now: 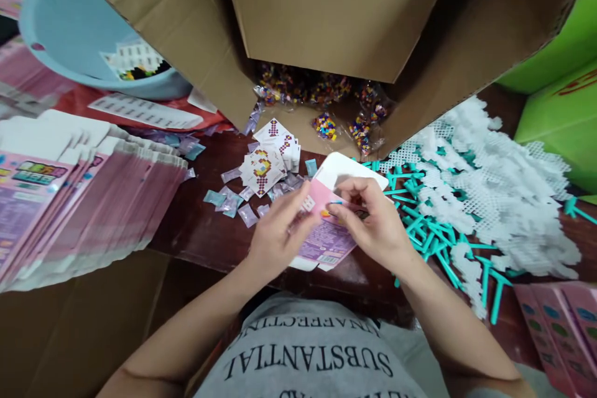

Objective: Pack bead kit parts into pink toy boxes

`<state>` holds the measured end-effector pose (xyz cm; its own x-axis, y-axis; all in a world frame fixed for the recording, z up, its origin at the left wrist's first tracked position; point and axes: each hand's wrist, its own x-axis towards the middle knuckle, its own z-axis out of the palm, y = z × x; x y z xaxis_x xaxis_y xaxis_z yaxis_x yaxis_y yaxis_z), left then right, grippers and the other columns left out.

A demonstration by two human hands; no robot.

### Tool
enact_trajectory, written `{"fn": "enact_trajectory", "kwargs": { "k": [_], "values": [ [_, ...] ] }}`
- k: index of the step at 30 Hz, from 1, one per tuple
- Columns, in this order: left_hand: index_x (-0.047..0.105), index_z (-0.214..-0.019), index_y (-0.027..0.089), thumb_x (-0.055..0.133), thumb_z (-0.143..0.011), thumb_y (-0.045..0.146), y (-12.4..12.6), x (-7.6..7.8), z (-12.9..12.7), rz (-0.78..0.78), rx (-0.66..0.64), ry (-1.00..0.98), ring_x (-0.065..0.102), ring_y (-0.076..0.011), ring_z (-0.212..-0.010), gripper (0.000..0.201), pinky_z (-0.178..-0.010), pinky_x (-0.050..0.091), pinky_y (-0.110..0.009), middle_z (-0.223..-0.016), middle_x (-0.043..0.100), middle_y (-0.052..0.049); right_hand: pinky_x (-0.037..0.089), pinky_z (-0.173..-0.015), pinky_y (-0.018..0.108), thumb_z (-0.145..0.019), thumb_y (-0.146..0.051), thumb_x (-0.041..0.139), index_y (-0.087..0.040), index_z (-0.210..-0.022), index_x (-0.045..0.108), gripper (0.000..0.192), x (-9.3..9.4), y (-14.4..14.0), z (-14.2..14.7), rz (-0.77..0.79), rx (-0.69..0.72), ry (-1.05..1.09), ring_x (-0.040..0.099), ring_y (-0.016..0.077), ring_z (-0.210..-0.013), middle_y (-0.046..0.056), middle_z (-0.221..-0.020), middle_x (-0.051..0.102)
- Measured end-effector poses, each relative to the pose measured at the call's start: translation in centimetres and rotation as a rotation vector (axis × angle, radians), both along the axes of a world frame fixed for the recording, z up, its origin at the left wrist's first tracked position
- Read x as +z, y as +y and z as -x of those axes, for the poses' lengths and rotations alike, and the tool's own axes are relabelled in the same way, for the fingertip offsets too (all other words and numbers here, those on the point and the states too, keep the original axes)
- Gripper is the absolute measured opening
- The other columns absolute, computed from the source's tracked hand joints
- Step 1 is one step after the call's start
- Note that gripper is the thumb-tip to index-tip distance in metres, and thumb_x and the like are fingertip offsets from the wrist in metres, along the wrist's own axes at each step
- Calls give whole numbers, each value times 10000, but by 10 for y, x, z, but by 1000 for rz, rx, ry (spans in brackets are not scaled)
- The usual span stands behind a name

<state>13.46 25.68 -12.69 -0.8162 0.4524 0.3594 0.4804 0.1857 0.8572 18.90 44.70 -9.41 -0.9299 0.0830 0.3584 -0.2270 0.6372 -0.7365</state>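
In the middle of the head view is a pink and purple printed carton [329, 239], with a rounded white flap at its far end and a barcode near my body. My left hand [282, 224] grips the carton's left side between thumb and fingers. On its right side my right hand [373, 217] is closed, thumb and fingers pinched at the carton's edge, slightly blurred. Beyond the hands lie printed pattern cards [263, 168] and small lilac and blue sachets [228, 200]. To the right are turquoise T-shaped plastic sticks [426, 230].
A large open cardboard box [336, 6] stands ahead, with bags of coloured beads [326, 126] at its mouth. White perforated plastic pieces [504, 199] are heaped on the right. Flat cartons [125, 193] are stacked at left, below a blue basin [74, 31]. Green boxes [559, 130] stand far right.
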Motion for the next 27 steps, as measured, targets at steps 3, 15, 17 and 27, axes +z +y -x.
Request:
{"fn": "enact_trajectory", "kwargs": {
  "k": [3, 15, 17, 27],
  "values": [
    [582, -1520, 240, 717, -990, 372, 0, -21, -11, 140, -268, -232, 767, -274, -1104, 563, -965, 641, -432, -1278, 789, -101, 551, -686, 273, -1025, -275, 696, -244, -1127, 576, 160, -7, 9, -2, 154, 104, -55, 623, 132, -778, -12, -905, 626],
    [489, -1510, 334, 852, -902, 359, -25, -78, 20, -205, -418, -656, 732, -205, -996, 708, -862, 622, -339, -1238, 713, -55, 675, -914, 404, -1030, -395, 702, -316, -1410, 648, 391, -78, 60, -36, 463, 136, -317, 750, 198, -1040, 66, -1247, 715],
    [645, -1314, 287, 756, -983, 422, -24, -71, 21, -143, -373, -567, 719, -207, -1010, 375, -855, 612, -336, -1180, 717, -56, 665, -928, 388, -1029, -362, 709, -299, -1237, 757, 222, -77, 60, -42, 400, 144, -283, 738, 192, -1051, 55, -1152, 728],
    [732, -1090, 225, 697, -1015, 355, -7, -29, 24, -70, -214, -446, 749, -220, -1142, 154, -981, 627, -393, -1203, 788, -104, 644, -1001, 414, -1041, -277, 682, -321, -1276, 780, 258, -68, 52, -39, 375, 107, -150, 758, 201, -1146, 50, -1233, 795]
  ]
}}
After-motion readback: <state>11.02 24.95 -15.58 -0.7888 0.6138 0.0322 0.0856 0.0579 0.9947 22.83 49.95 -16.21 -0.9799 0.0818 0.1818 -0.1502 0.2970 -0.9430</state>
